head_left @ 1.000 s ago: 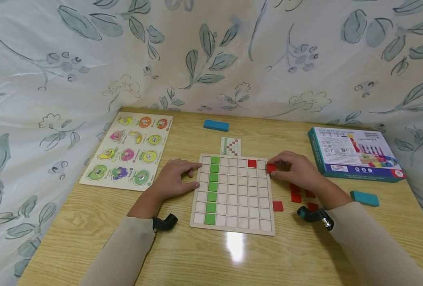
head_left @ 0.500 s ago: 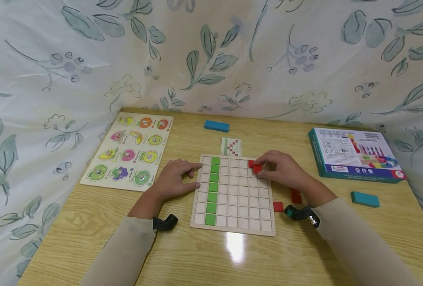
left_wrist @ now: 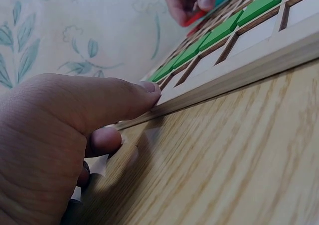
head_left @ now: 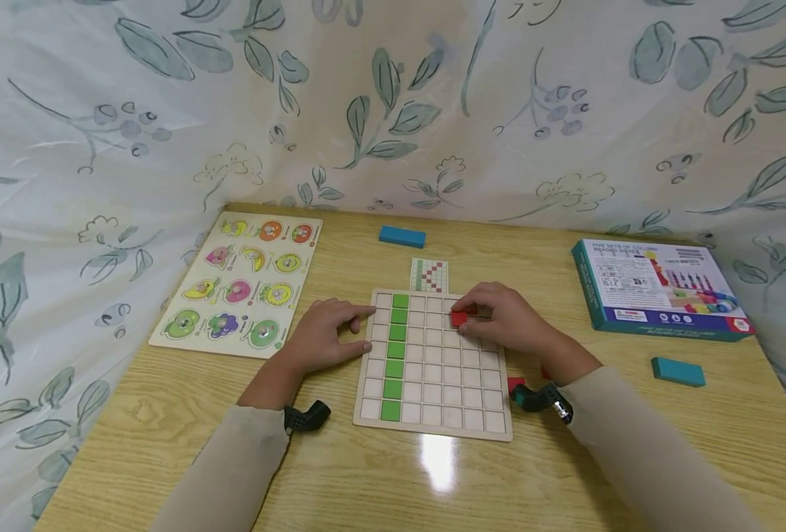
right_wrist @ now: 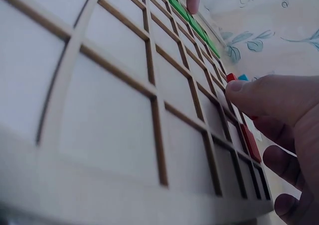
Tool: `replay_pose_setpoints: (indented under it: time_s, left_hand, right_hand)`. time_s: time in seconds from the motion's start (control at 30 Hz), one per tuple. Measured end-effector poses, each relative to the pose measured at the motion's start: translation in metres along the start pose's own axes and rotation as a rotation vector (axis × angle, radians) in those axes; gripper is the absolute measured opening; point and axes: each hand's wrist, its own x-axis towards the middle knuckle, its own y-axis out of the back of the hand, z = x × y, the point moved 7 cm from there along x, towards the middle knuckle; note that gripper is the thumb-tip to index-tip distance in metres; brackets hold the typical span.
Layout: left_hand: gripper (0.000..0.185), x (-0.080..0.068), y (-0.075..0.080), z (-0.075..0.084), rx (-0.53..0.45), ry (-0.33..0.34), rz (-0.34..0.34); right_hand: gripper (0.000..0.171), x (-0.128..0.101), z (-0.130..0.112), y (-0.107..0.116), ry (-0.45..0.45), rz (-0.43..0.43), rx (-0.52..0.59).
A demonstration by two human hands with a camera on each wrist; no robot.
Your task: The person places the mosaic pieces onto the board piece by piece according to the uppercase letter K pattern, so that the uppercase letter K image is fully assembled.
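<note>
Both hands work the grid board (head_left: 433, 369): left hand (head_left: 323, 336) rests flat-fingered against its left edge, right hand (head_left: 502, 321) pinches a red tile (head_left: 459, 318) near its far edge. Tilted, the tile could catch a divider and jam.

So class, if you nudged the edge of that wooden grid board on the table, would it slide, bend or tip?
The grid board looks stiff and flat, so it would probably slide rather than bend or tip. The table looks glossy, so likely little grip. The left hand presses on its edge, perhaps steadying it.
</note>
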Motion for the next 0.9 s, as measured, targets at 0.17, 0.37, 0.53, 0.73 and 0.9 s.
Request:
replay_pose_setpoints:
  time_s: [0.17,0.37,0.53,0.73,0.9]
  left_hand:
    - [0.054,-0.001,0.001,0.002,-0.004,-0.009,0.006]
    - [0.054,-0.001,0.002,0.004,-0.01,-0.008,0.005]
    - [0.054,-0.001,0.002,0.004,-0.011,-0.006,0.007]
    - [0.054,-0.001,0.001,0.003,-0.007,-0.004,0.007]
    - [0.055,-0.001,0.001,0.003,-0.013,-0.006,0.008]
  right_hand:
    - [0.031,0.003,-0.005,-0.006,0.0,-0.005,-0.02]
    - [0.031,0.005,-0.007,-0.008,-0.013,-0.009,-0.052]
    - [0.032,0.006,-0.006,-0.01,-0.006,-0.015,-0.072]
    - [0.033,0.007,-0.005,-0.012,0.0,-0.012,-0.093]
    - [0.033,0.006,-0.006,-0.012,-0.002,-0.006,-0.094]
